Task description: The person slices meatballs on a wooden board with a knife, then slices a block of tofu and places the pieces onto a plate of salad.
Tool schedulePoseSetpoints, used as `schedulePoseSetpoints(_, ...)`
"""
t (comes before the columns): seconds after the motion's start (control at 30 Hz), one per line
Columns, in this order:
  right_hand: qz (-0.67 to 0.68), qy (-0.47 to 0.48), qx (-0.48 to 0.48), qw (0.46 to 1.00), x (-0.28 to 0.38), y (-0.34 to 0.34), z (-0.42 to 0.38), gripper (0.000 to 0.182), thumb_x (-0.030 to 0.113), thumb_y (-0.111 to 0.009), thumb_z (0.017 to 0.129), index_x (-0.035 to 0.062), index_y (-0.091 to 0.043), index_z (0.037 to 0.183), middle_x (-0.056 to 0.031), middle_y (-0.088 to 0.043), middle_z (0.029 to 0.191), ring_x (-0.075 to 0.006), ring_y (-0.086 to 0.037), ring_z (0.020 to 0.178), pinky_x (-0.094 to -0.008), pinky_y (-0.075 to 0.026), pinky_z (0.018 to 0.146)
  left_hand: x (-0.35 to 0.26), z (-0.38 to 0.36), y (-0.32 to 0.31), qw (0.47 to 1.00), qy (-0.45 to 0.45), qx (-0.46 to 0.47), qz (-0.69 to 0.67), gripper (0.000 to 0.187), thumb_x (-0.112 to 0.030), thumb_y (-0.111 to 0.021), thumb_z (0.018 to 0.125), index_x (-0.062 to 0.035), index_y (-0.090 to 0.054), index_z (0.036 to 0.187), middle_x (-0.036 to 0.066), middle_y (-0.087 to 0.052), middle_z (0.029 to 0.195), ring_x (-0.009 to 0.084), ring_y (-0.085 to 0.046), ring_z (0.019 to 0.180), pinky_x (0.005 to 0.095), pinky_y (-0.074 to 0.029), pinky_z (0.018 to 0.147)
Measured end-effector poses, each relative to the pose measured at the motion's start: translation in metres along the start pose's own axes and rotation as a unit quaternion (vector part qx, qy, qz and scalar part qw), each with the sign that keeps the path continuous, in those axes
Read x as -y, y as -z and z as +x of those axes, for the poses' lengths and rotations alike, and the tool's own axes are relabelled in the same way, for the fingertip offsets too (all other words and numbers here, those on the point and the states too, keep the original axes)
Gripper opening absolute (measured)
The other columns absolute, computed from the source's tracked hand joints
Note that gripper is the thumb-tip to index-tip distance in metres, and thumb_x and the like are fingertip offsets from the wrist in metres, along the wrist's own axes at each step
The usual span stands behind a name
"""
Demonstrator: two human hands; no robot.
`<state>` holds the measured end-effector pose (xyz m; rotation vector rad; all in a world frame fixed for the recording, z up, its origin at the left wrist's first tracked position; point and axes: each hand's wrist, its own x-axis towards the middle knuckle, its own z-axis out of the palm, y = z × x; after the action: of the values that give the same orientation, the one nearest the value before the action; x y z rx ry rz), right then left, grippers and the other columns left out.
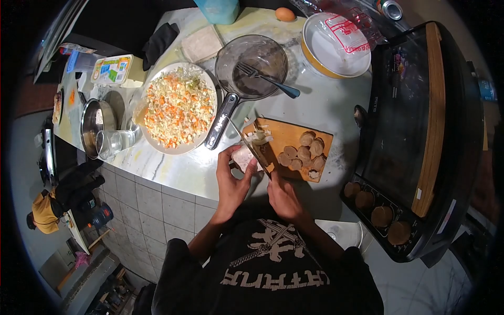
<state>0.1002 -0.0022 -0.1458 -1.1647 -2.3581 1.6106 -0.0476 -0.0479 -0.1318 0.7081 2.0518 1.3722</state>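
Note:
My left hand (233, 181) is wrapped round a pale whitish-pink block (242, 157) just left of the cutting board. In my right hand (281, 194) is a knife (254, 149), its blade slanting up and left between the block and the board. The wooden cutting board (294, 128) bears several round brownish slices (304, 152) on its right part and some pale scraps (258, 135) at its upper left. Above the board, a fork (268, 79) rests across a dark pan (252, 55) whose handle points down and left.
A plate (211, 94) of chopped vegetables sits left of the pan. Further left are a glass (109, 143), a metal bowl (90, 128) and a tub (113, 71). A yellow-sided bowl (311, 55) and an egg (285, 14) lie at the back. A black oven (399, 121) stands right.

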Motion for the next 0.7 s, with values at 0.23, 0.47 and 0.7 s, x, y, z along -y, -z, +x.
schedulePoseSetpoints(0.23, -0.023, -0.018, 0.015, 0.999, 0.008, 0.004, 0.003, 0.029, 0.006, -0.047, 0.091, -0.0063, -0.041, 0.116, -0.0300, -0.059, 0.089, -0.0467, -0.060, 0.083, -0.0501, -0.047, 0.067, -0.001, 0.000, 0.003, 0.999, 0.027, 0.034, 0.031, 0.041, -0.007, -0.068, 0.085, 0.0030, -0.046, 0.119, 0.013, -0.055, 0.110, 0.0187, -0.058, 0.096, 0.0306, -0.052, 0.078)
schedulePoseSetpoints(0.47, -0.088, -0.026, -0.019, 0.996, 0.015, 0.001, 0.003, 0.028, 0.012, -0.050, 0.093, -0.0051, -0.042, 0.113, -0.0304, -0.060, 0.078, -0.0476, -0.061, 0.075, -0.0510, -0.047, 0.060, 0.002, 0.000, 0.001, 0.999, 0.014, 0.022, 0.021, 0.040, -0.006, -0.068, 0.085, 0.0024, -0.047, 0.118, 0.013, -0.056, 0.109, 0.0183, -0.059, 0.096, 0.0298, -0.052, 0.076)
schedulePoseSetpoints(0.7, -0.007, -0.096, 0.016, 0.995, 0.030, 0.012, 0.005, 0.032, 0.018, -0.044, 0.098, -0.0042, -0.040, 0.120, -0.0379, -0.053, 0.097, -0.0555, -0.050, 0.094, -0.0551, -0.039, 0.081, 0.000, 0.002, -0.002, 1.000, -0.001, -0.012, 0.012, 0.040, -0.012, -0.073, 0.082, 0.0029, -0.051, 0.112, 0.013, -0.060, 0.097, 0.0175, -0.061, 0.078, 0.0292, -0.050, 0.068)
